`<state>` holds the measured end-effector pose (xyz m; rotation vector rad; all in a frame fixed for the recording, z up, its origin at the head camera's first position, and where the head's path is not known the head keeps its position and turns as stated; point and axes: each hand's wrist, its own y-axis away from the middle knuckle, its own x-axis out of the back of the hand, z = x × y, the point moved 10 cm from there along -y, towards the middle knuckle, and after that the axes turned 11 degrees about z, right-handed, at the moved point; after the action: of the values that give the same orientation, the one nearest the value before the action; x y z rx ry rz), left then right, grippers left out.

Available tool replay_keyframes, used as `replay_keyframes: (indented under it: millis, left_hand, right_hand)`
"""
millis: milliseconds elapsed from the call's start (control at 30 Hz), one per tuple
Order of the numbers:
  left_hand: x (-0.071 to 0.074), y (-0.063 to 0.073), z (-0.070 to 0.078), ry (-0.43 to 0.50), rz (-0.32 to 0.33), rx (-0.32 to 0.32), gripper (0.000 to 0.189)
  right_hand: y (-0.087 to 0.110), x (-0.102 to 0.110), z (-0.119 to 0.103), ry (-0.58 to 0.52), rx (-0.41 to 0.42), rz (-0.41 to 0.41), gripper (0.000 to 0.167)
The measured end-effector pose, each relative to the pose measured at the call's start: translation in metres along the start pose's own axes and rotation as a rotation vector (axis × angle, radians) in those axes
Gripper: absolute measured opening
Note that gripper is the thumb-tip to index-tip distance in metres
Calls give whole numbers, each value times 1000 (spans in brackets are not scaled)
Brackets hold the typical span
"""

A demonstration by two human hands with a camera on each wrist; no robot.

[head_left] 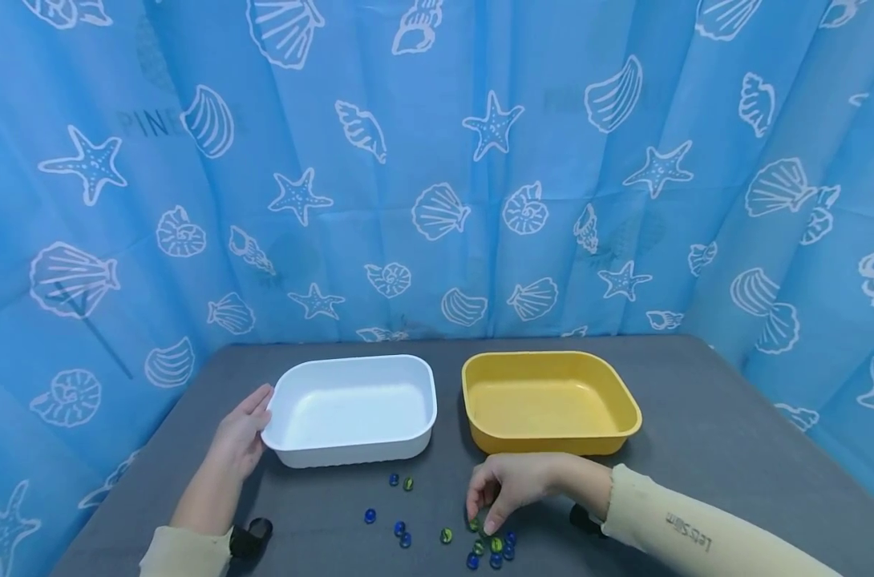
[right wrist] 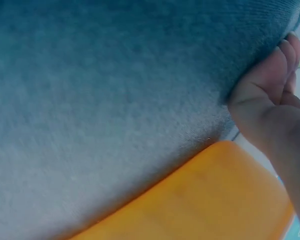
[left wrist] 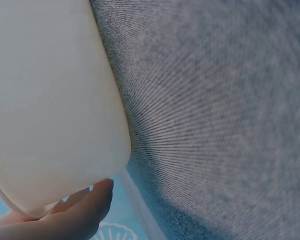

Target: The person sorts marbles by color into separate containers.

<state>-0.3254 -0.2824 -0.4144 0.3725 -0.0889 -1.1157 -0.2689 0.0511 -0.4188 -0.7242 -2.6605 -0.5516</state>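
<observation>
My left hand (head_left: 240, 433) holds the left end of a white plastic basin (head_left: 346, 455), fingers at its rim. In the left wrist view, a finger lies along the outside of that basin (left wrist: 55, 100). My right hand (head_left: 512, 485) is low over the table in front of a yellow basin (head_left: 552, 445), thumb and index finger bent and a little apart. A green marble (head_left: 474, 525) lies right at these fingertips. Close by are another green marble (head_left: 496, 545) and a blue marble (head_left: 472, 561), among several more. The right wrist view shows the hand (right wrist: 270, 95) from the side, its fingertips partly hidden.
Left of the right hand lie scattered marbles, among them a green marble (head_left: 447, 535) and a blue marble (head_left: 370, 515). Both basins stand side by side on the grey tablecloth (head_left: 697, 449). A blue shell-patterned curtain (head_left: 437, 176) hangs behind the table.
</observation>
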Motion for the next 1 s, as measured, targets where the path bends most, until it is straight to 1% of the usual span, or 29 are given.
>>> replay_keyframes:
  millis: [33,133,333,467,567,667,800,900,1000]
  left_hand:
    - [0,0,0,-1,1,1,51]
    - [0,0,-1,-2,2,3,51]
    - [2,0,-1,2,7,7,51]
    - [1,0,0,10,1,6,51]
    - [1,-1,0,16,-1,8,51]
    - [1,-1,-1,18,-2,14,52]
    - [1,0,-1,17,-5,16,52]
    - [1,0,-1,19,-10,15,52]
    - [0,0,-1,27,-16,14,52]
  right_hand:
    - [-1,0,1,24,13,-6,16]
    - [-1,0,2,35,21,2,16]
    - [-1,2,-1,23,27,65,16]
    - [-1,3,-5,55,23,102,17]
    - [-4,4,-3,85,28,105,16]
    - [-13,6,17,130,50,73,15]
    - [-34,10,61,126,70,38,14]
    - [-45,13,85,107,63,37,13]
    - [-50,14,93,119,54,40,13]
